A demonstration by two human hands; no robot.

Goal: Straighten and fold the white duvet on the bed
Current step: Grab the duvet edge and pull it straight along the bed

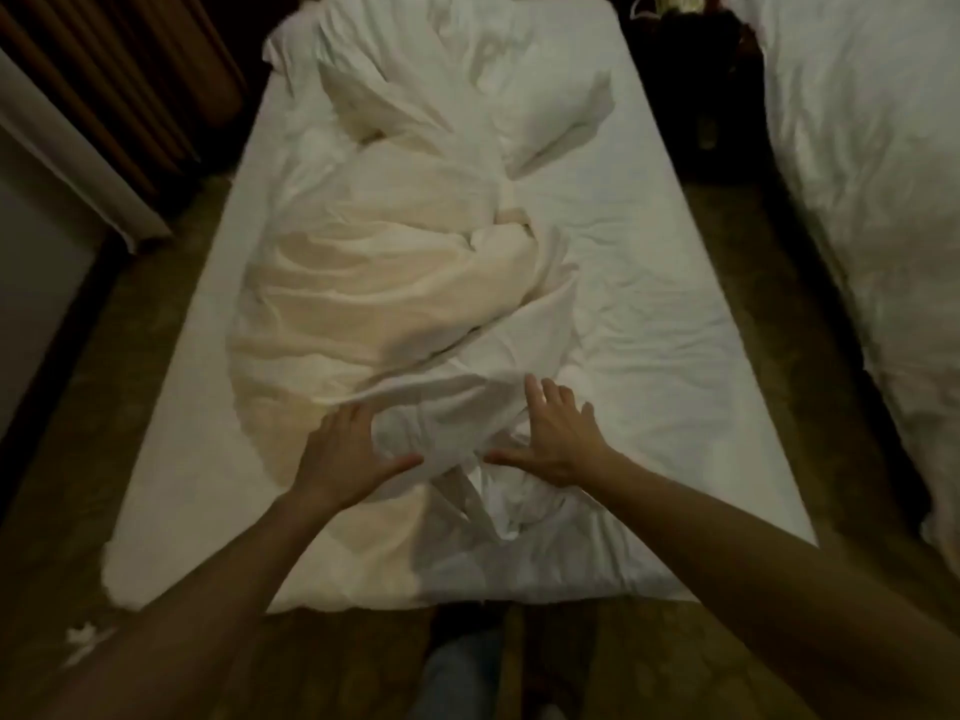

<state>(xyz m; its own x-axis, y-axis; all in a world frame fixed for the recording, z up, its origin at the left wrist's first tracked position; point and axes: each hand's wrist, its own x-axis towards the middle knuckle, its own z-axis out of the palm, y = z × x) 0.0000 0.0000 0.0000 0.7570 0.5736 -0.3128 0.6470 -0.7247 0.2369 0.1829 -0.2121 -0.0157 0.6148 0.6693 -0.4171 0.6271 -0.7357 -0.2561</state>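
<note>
The white duvet (384, 283) lies crumpled in a long heap down the middle of the bed (665, 324), from the pillows to near the foot. My left hand (345, 454) rests on the heap's near end, thumb stretched out, fingertips tucked under a fold. My right hand (558, 439) lies flat with spread fingers on the same bunched end, a little to the right. Between the two hands the cloth bulges in a twisted knot (436, 433). Both forearms reach in from the foot of the bed.
White pillows (540, 96) lie at the head of the bed. A second bed (872, 189) with white covers stands to the right across a narrow aisle. Brown curtains (119, 80) hang at far left. Patterned carpet (171, 283) surrounds the bed.
</note>
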